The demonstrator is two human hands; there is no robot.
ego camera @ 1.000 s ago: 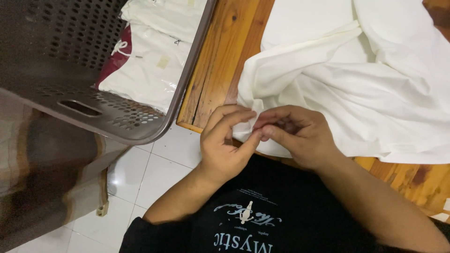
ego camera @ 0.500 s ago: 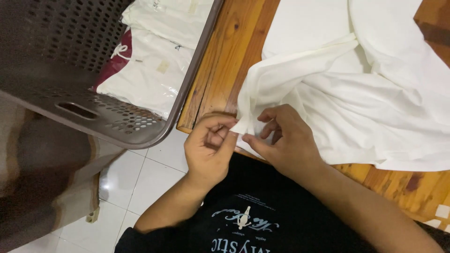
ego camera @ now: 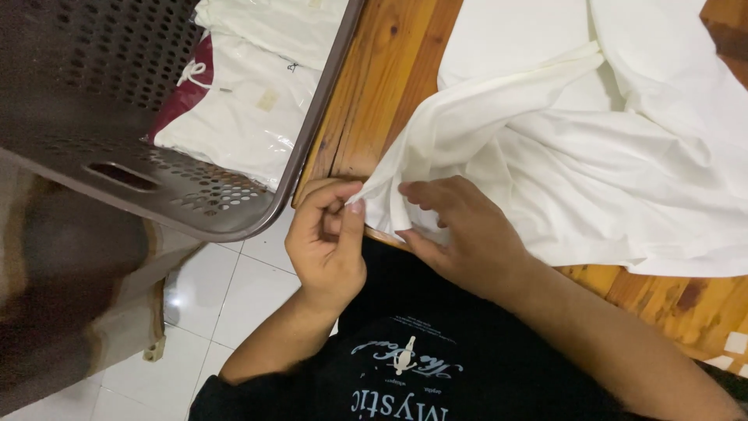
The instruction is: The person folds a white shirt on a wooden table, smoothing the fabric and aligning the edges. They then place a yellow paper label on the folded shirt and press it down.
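Observation:
A white garment (ego camera: 592, 148) lies crumpled across a wooden table (ego camera: 389, 86). One corner of it reaches the table's near edge. My left hand (ego camera: 327, 242) pinches that corner between thumb and forefinger. My right hand (ego camera: 460, 226) grips the same edge of cloth just to the right, fingers curled into the fabric. Both hands sit close together in front of my black printed shirt (ego camera: 421, 351).
A brown perforated laundry basket (ego camera: 140, 179) stands at the left, holding white bagged garments (ego camera: 249, 93) and something dark red (ego camera: 183, 97). White floor tiles (ego camera: 226, 288) show below it. A brown striped cloth (ego camera: 62, 288) fills the lower left.
Both hands stay on the garment's corner. The fingers have shifted along the edge and the cloth is pulled slightly toward me; the view has tilted a little.

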